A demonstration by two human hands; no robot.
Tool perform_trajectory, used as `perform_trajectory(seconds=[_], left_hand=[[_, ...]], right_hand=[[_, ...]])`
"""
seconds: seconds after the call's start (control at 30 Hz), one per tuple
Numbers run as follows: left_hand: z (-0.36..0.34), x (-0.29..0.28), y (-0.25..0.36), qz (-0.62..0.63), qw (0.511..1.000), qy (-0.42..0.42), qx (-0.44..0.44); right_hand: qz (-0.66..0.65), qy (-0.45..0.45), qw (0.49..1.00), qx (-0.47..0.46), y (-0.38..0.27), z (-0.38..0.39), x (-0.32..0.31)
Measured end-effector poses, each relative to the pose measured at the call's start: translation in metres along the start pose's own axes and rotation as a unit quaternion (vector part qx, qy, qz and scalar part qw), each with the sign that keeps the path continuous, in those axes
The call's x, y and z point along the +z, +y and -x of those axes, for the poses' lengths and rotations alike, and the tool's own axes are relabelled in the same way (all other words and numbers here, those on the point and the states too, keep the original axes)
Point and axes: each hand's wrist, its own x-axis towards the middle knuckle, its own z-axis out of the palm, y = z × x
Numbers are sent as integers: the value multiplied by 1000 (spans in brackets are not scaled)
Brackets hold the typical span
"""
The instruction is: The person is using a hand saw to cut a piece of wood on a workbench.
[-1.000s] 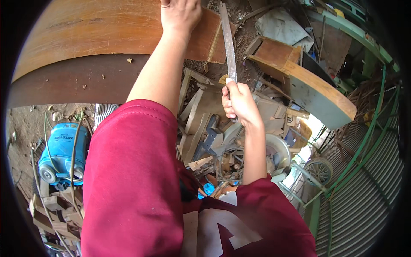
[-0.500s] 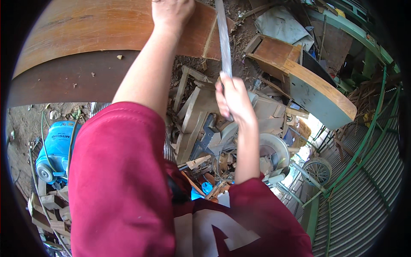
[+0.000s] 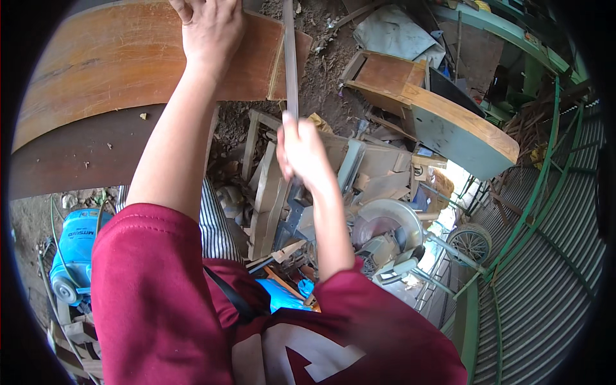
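A broad brown wooden board (image 3: 109,77) lies across the upper left of the view. My left hand (image 3: 212,29) presses flat on its top near the right end. My right hand (image 3: 305,154) is shut around the lower end of a long thin grey metal blade (image 3: 289,58) that runs up past the board's right edge. Both arms wear red sleeves.
Below the hands lies a heap of wood offcuts (image 3: 269,192). A circular saw machine (image 3: 385,237) stands at lower right and a blue pump unit (image 3: 74,250) at lower left. A wooden tabletop piece (image 3: 449,122) and a green metal railing (image 3: 532,186) lie to the right.
My right hand has carried the blade leftward, toward the board's right edge. My left hand stays pressed on the board.
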Motion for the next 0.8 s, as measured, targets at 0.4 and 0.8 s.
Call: perform_trajectory(seconds=[0.4, 0.8], left_hand=[[-1, 4, 2, -26, 1000, 4, 8], [-1, 13, 11, -114, 992, 39, 29]], right_hand=[[123, 157, 978, -66, 105, 39, 63], [80, 200, 965, -152, 56, -32, 48]])
